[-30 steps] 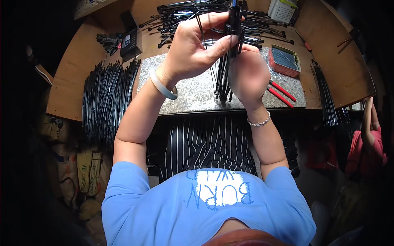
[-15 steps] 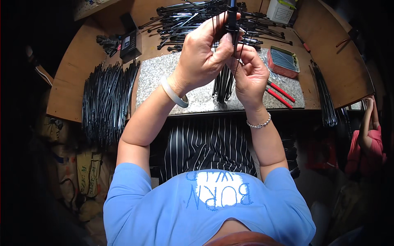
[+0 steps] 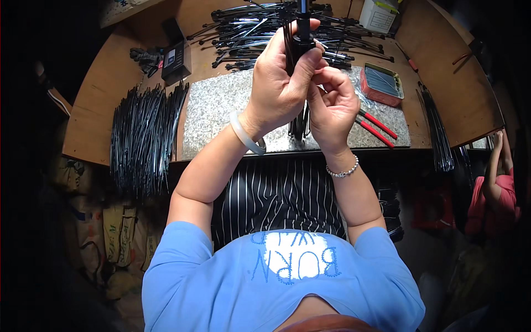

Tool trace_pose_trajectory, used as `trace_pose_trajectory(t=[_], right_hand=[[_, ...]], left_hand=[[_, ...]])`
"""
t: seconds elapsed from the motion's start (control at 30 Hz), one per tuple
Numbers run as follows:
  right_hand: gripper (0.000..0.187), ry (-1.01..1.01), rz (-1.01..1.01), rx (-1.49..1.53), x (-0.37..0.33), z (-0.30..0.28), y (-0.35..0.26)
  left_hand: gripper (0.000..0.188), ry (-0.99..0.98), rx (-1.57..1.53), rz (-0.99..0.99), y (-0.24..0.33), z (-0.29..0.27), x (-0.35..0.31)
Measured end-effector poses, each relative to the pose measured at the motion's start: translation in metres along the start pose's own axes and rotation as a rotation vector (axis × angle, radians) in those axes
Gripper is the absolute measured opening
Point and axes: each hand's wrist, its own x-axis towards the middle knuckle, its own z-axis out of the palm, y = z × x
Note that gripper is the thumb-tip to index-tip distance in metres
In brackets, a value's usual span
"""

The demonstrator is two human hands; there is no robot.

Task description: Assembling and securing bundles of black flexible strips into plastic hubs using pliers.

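Note:
Over the middle of the bench I hold a black umbrella frame (image 3: 303, 30) upright, its thin ribs hanging below my hands. My left hand (image 3: 282, 77) is wrapped round its dark collar and ribs, with the thumb across the front. Just to the right, my right hand (image 3: 334, 105) is closed in a pinch close to the left thumb. Whatever lies between its fingertips is too small to make out. Beneath the hands is a speckled grey stone slab (image 3: 213, 105). Red-handled pliers (image 3: 377, 128) rest on it, right of my right hand.
Black frames (image 3: 243, 33) lie heaped at the back. A bundle of black ribs (image 3: 145, 138) overhangs the left edge, another (image 3: 437, 130) the right. A red tin of thin pins (image 3: 381, 83), a black box (image 3: 176, 55) and a white container (image 3: 379, 15) stand around. Another person (image 3: 495, 193) is far right.
My left hand has shifted slightly right, and the frame's top has moved a little left. My right hand has come slightly left and remains pinched near the left thumb.

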Motion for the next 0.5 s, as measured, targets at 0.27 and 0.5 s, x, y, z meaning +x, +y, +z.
trace_pose_trajectory(t=[0.27, 0.5], right_hand=[[0.009, -0.032, -0.502, -0.689, -0.007, -0.004, 0.004], [0.038, -0.007, -0.206, -0.579, -0.066, -0.02, 0.031]], left_hand=[[0.05, 0.082, 0.177, 0.083, -0.003, 0.0, -0.004], [0.057, 0.155, 0.212, 0.109, 0.006, -0.006, -0.024]])
